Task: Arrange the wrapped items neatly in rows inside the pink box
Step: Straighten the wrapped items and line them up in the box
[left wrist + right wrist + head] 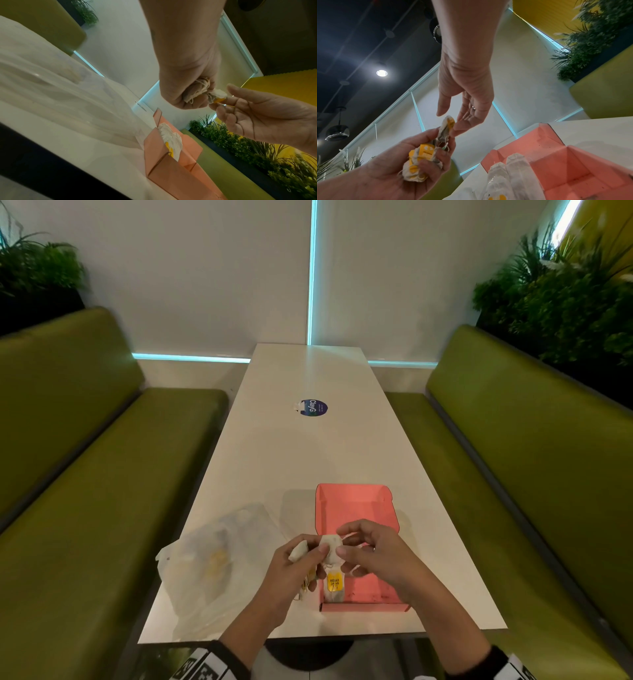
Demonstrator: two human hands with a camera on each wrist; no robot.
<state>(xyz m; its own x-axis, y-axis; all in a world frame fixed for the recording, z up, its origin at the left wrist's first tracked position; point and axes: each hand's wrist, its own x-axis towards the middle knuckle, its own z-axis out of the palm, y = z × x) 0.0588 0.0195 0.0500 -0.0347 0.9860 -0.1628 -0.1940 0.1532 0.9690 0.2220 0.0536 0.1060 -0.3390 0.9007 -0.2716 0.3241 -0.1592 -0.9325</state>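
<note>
While my left hand (301,559) clutches a bunch of soft white paper-wrapped tea bags with yellow tags (419,162), my right hand's fingertips (453,132) pinch one light, crushable bag (330,547) by its edge. The open pink cardboard box (356,501) sits at twelve o'clock, bags (334,589) at its seven o'clock corner.
</note>
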